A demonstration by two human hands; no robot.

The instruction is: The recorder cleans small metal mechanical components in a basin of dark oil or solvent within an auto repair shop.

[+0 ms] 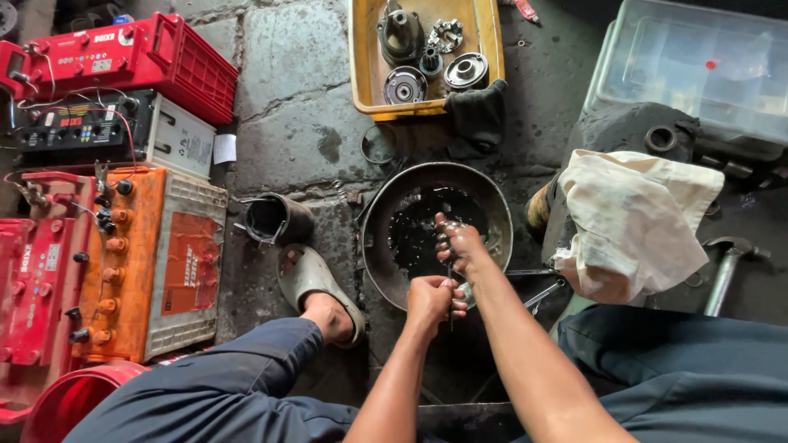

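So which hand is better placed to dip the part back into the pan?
Probably the right hand: it is already over the dark liquid in the pan, gripping the small metal part. The left hand sits nearer the rim, holding its lower end.

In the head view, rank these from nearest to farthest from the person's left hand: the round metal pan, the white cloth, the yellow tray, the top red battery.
1. Pan: directly beneath the left hand.
2. White cloth: to the right.
3. Yellow tray: straight ahead, top centre.
4. Red battery: far top left.

My oil-wet hands (447,271) work over a dull metal pan (386,246) of glossy black oil, on the rough, stained stone floor (287,82).
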